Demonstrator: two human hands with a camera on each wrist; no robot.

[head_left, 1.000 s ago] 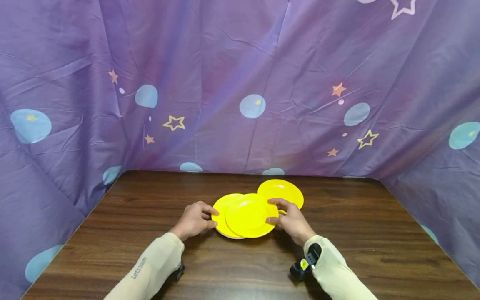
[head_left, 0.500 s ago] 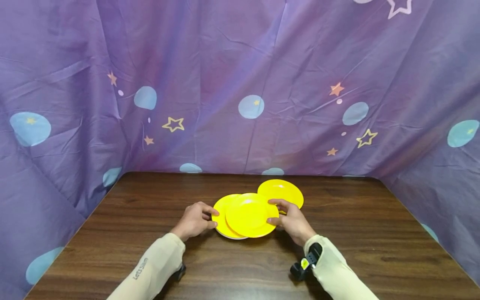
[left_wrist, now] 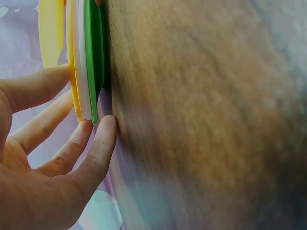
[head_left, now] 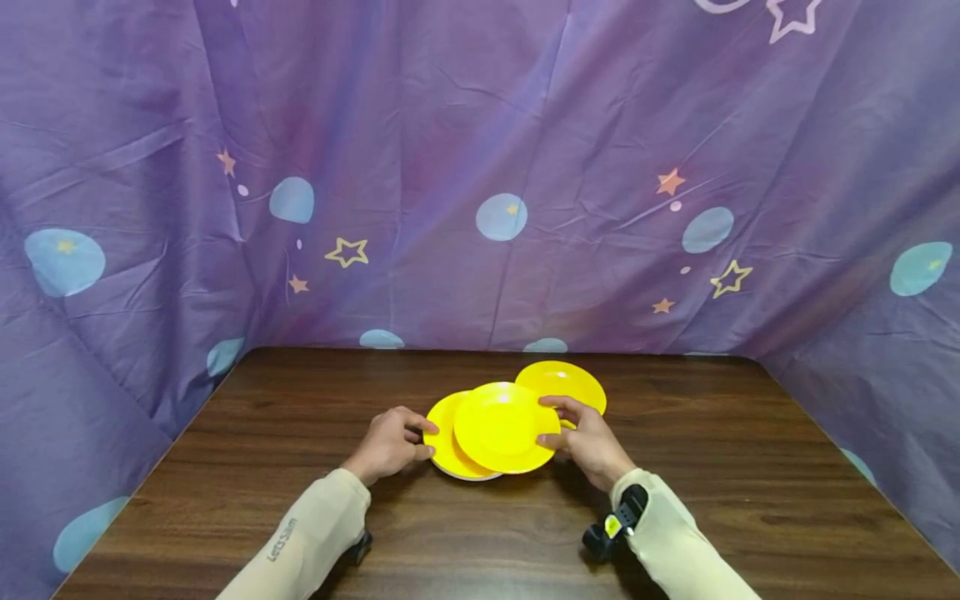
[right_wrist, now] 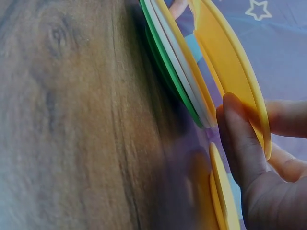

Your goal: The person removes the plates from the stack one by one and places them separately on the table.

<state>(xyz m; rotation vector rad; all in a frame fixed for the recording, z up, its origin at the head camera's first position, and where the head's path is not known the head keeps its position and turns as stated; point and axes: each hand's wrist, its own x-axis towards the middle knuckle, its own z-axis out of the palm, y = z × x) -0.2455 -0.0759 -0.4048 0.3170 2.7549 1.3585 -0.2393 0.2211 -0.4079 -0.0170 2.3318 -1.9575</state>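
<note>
Head view: our right hand [head_left: 591, 447] pinches a yellow plate [head_left: 504, 428] above a stack [head_left: 444, 418] on the surface [head_left: 720, 475]; our left hand [head_left: 389, 443] touches the stack's rim, fingers loose. Left wrist: under yellow, the stack has a white layer [left_wrist: 82, 72] and a green layer [left_wrist: 91, 72]. Right wrist: the yellow plate tilts, apart at this edge; we judge it mid-carry, calling for a steady pinch.

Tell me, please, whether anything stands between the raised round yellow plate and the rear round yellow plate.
Only the right grip itself, which pinches the raised plate at its edge and, in the head view, overlaps the rear plate. No other object is visible between them.
</note>
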